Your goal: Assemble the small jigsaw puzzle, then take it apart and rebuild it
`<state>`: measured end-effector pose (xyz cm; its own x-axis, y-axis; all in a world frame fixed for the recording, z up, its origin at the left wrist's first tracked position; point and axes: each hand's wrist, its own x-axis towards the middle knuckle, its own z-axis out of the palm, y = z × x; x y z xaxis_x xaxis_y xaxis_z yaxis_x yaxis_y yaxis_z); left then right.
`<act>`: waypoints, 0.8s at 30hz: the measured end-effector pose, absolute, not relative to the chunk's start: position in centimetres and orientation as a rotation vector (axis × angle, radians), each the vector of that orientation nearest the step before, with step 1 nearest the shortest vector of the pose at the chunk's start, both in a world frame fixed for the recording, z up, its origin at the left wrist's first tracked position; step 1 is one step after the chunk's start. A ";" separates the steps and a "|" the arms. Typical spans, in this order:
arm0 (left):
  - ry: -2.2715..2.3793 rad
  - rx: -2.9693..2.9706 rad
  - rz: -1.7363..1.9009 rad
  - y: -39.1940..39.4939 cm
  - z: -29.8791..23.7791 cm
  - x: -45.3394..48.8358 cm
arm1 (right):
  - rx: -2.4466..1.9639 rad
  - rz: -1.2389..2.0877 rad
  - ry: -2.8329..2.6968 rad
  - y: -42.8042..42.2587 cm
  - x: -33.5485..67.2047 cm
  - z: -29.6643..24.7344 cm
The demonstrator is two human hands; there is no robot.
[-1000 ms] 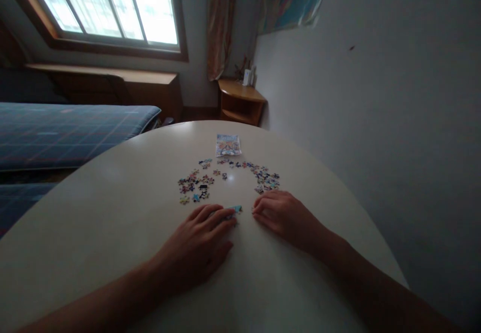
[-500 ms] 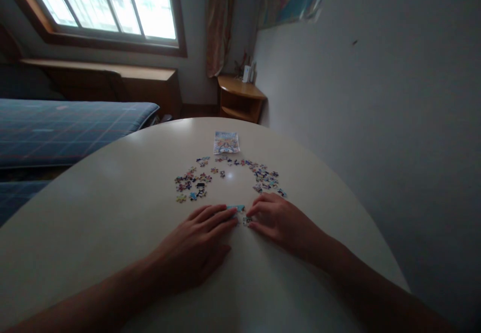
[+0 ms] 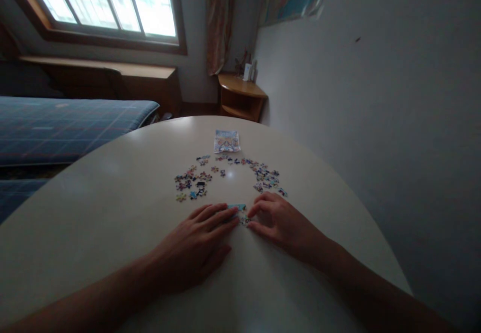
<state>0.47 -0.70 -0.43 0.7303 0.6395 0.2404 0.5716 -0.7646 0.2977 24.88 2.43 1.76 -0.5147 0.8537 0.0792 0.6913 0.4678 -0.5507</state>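
My left hand [image 3: 205,237] lies flat, fingers stretched out over a small joined patch of jigsaw puzzle [image 3: 236,206], hiding much of it. The patch's light-blue upper edge shows past the fingertips. On its right side my right hand [image 3: 276,220] is curled, thumb and forefinger closed round a small puzzle piece [image 3: 245,219] that touches or nearly touches the patch. Whether that piece is locked in, I cannot make out. Loose puzzle pieces lie in an arc beyond the hands, one cluster on the left [image 3: 190,178] and another on the right [image 3: 266,175].
A picture sheet [image 3: 227,141] of the puzzle lies behind the pieces on the round white table [image 3: 124,212]. A bed with a plaid mattress [image 3: 75,127] stands to the left. The wall [image 3: 368,107] runs along the right, and a wooden corner cabinet [image 3: 242,87] stands behind.
The piece under my right fingers has moved slightly left, closing the gap to the patch. My left hand stays almost where it was.
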 end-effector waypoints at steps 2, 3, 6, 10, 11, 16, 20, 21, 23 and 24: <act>0.968 2.727 0.490 -0.7 -0.4 0.5 | -1.299 0.682 -2.380 2.4 24.9 1.7; 0.970 2.729 0.480 -0.7 -0.4 0.5 | -1.297 0.690 -2.385 2.5 24.9 1.7; 0.980 2.741 0.449 -0.7 -0.4 0.5 | -1.280 0.692 -2.401 2.5 25.0 1.8; 0.967 2.730 0.469 -0.7 -0.5 0.4 | -1.264 0.677 -2.431 2.5 25.0 1.9; 0.967 2.726 0.478 -0.7 -0.5 0.4 | -1.262 0.675 -2.435 2.5 25.0 1.9; 0.969 2.729 0.480 -0.7 -0.5 0.5 | -1.241 0.655 -2.432 2.4 24.8 1.7; 0.970 2.728 0.483 -0.7 -0.5 0.5 | -1.233 0.657 -2.426 2.4 24.7 1.7; 0.972 2.729 0.481 -0.7 -0.5 0.5 | -1.233 0.661 -2.426 2.4 24.6 1.7; 0.978 2.739 0.468 -0.7 -0.5 0.5 | -1.238 0.669 -2.427 2.4 24.6 1.8; 0.979 2.744 0.462 -0.7 -0.5 0.5 | -1.241 0.670 -2.428 2.3 24.5 1.8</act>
